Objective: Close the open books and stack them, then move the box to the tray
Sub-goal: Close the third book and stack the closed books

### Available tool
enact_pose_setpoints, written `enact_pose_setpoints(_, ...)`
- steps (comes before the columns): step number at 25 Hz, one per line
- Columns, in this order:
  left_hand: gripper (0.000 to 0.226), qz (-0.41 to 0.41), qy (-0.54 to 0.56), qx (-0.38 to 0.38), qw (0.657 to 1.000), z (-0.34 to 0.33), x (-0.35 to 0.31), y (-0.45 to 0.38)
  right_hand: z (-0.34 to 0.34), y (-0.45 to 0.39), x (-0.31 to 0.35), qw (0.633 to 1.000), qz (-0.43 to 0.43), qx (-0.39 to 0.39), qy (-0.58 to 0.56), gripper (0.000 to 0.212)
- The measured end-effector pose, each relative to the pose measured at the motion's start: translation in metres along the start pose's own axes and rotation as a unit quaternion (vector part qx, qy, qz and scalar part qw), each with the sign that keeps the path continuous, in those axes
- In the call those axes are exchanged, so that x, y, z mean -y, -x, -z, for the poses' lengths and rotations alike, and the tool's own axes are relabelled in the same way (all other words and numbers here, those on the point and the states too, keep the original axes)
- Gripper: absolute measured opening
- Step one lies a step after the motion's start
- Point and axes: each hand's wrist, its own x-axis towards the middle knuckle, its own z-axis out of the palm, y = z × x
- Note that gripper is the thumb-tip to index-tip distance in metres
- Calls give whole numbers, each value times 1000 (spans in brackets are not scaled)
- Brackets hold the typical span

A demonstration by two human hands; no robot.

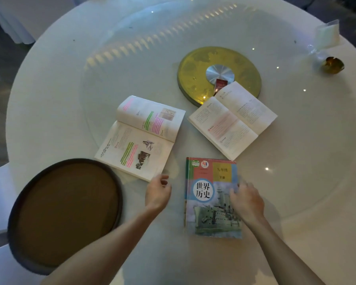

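R hand (247,199) flat, fingers spread on closed ship-cover textbook (211,197), steadying it; L hand (158,192) loosely curled, empty, nr highlighted open book (141,136), prob to shut it next.

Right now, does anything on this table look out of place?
Slightly: the small red box sits half tucked under the far corner of the right open book, on the gold disc, not in the tray. Nothing looks spilled or damaged.

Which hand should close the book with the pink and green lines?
The left hand: it hovers at the highlighted open book's near corner, while the right hand rests on the closed book.
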Motion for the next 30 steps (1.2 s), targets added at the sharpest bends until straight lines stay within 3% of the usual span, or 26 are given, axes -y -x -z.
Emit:
enact_pose_setpoints(4, 35, -18, 12, -67, 998, 75, -1, -56, 5, -27, 91, 963, 18, 80, -255, 28)
enact_pose_setpoints(8, 55, -10, -26, -106, 994, 140, 2, -106, -18, -35, 170, 899, -36, 168, -403, 33)
enact_pose_setpoints(12, 64, 46, -98, -94, 990, 175, 18, -134, -50, -33, 209, 879, -85, 206, -422, 49)
enact_pose_setpoints(15, 59, 65, -64, -41, 995, 182, 34, -139, -64, -33, 222, 850, -135, 214, -461, 48)
enact_pose_setpoints(20, 42, 51, -107, -61, 991, 192, 41, -135, -72, -33, 226, 841, -176, 214, -465, 31)
enact_pose_setpoints(25, 22, 112, 24, -11, 993, 203, 49, -122, -73, -20, 215, 877, -178, 180, -408, 43)
enact_pose_setpoints(30, 15, 129, 143, 32, 981, 213, 53, -86, -65, 3, 183, 843, -172, 158, -484, 19)
